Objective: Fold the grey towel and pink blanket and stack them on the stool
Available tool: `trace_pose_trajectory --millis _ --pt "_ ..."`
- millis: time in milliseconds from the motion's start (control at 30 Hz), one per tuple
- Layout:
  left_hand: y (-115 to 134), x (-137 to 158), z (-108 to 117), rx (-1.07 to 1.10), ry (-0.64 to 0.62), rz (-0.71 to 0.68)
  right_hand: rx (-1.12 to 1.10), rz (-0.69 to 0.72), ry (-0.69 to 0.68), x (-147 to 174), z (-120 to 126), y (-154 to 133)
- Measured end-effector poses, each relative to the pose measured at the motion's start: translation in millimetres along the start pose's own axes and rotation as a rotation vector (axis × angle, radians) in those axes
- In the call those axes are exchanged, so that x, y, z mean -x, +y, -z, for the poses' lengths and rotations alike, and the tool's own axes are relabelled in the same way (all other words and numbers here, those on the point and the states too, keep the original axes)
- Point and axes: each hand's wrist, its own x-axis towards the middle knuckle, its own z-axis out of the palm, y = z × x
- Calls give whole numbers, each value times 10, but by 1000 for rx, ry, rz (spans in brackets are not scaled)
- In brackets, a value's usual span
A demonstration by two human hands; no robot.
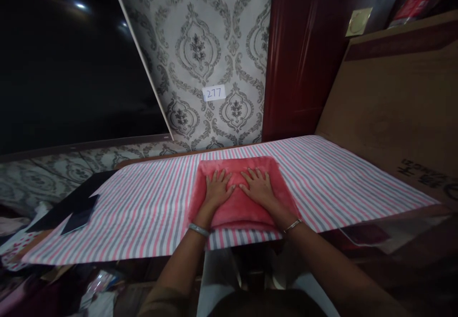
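Left hand and right hand are palm-down, fingers spread, not gripping anything, just resting on the folded coral-pink plush fabric rectangle around lower centre of the frame. Imo uneven pushing could skew its layers, or make the pink-white-grey striped cloth underneath slip and bunch up.

Plush cloth: plain coral red, darker along folds. Sheet: white, pink and grey stripes. Wallpaper: pale grey, darker grey damask medallions and leafy scrolls. Card: white, blue digits. Screen: black, pale edge. Panel: deep red. Box: brown, black print, dark red band. Switch plate: yellowish. Bangle: pale greyish. Bracelet: silvery. Bottle label: red and white.
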Motion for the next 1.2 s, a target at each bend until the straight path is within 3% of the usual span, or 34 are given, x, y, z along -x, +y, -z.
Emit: trace_pose_trajectory --millis 167,267,433,567,700,867,1067,1200 --pt "-111 41 172 33 -102 -34 6 64 -40 48 122 100" --pt "-303 204 234 -14 -66 -30 37 61 -32 212 195 267" --pt "-596 450 99 -6 -8 14 -9 -92 0 562 147 483" --pt "-687 448 -22 98 41 -2 -82 -117 80 672 41 541" --pt "-774 461 -128 183 194 -9 -185 -131 144 692 -92 642" --pt "-905 566 -189 450 345 215 -404 -242 223 713 -237 826" --pt "-1044 626 0 992 211 591 -866 -434 127 662 -130 1016" --pt "-1011 623 120 1235 93 619 -1158 -469 -41 620 77 1011"
